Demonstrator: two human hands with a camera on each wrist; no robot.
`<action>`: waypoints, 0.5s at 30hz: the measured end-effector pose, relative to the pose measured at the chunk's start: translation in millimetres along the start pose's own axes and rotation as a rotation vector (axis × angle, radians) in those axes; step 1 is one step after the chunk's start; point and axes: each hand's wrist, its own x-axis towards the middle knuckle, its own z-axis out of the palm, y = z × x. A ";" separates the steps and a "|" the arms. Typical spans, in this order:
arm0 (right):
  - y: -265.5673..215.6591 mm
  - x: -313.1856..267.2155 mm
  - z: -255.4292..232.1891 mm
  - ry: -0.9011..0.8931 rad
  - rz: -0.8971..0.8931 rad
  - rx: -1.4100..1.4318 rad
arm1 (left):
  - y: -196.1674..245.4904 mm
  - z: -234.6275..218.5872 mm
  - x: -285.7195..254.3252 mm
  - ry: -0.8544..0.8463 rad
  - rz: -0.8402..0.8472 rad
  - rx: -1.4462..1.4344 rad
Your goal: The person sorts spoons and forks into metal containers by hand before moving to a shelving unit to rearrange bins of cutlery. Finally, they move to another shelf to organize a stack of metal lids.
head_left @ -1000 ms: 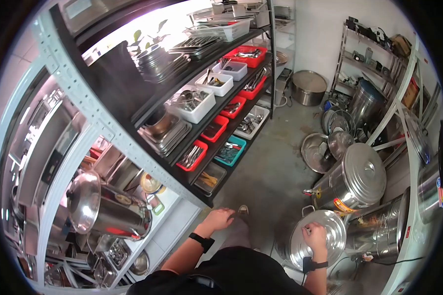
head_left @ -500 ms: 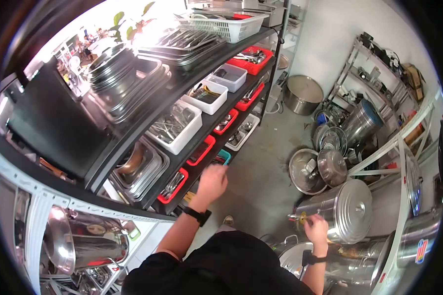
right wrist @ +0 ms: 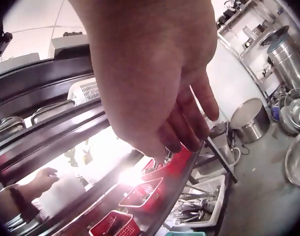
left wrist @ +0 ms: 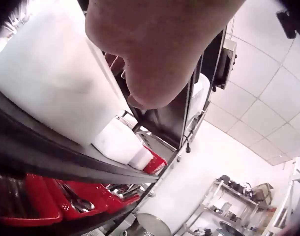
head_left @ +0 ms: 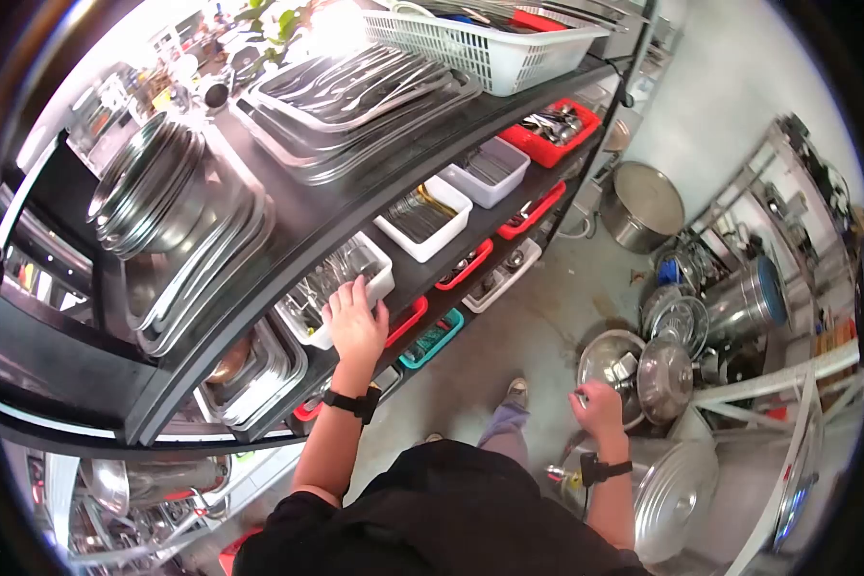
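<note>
My left hand (head_left: 353, 326) rests on the near rim of a white bin (head_left: 341, 284) of metal utensils on the black shelf (head_left: 288, 206), fingers curled over its edge. Just right of that hand sits another white bin (head_left: 422, 219); below it, red trays (head_left: 408, 322). My right hand (head_left: 597, 407) hangs low beside me, loosely curled, holding nothing, near steel pot lids (head_left: 664, 379) on the floor.

Looked like a storeroom or stock area for commercial kitchenware. Black shelf rack (head_left: 288, 250) held stacked steel trays (head_left: 355, 91), white bins (head_left: 422, 216) & red bins (head_left: 547, 130) of cutlery. Concrete floor (head_left: 509, 336) was crowded w/ big steel pots (head_left: 643, 202), lids (head_left: 662, 379), insulated drums (head_left: 749, 298); more metal racks stood at back.
</note>
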 end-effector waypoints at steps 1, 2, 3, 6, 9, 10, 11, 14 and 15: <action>12.8 23.0 3.4 -0.045 -0.011 0.005 | 4.5 0.3 1.1 -0.021 -0.030 0.076; 25.9 49.9 9.3 -0.026 -0.084 0.011 | 8.8 1.6 -3.2 -0.052 -0.063 0.152; 29.3 79.1 7.7 -0.045 -0.131 0.042 | 9.7 5.8 -2.1 0.039 -0.068 0.144; 11.4 170.4 5.4 -0.107 -0.322 0.107 | 18.3 4.5 2.6 0.050 -0.144 0.205; -30.4 243.6 10.0 -0.075 -0.578 0.277 | 26.0 6.2 4.6 0.037 -0.223 0.224; -49.3 262.8 8.3 -0.065 -0.649 0.345 | 28.8 7.3 5.3 0.048 -0.234 0.235; -65.3 281.2 10.5 -0.089 -0.703 0.375 | 30.0 7.3 5.7 0.043 -0.248 0.252; -107.8 331.6 25.5 -0.053 -0.889 0.350 | 29.4 8.5 8.3 0.019 -0.253 0.285; -120.1 346.2 33.4 -0.022 -0.934 0.320 | 28.7 10.5 8.4 0.023 -0.273 0.295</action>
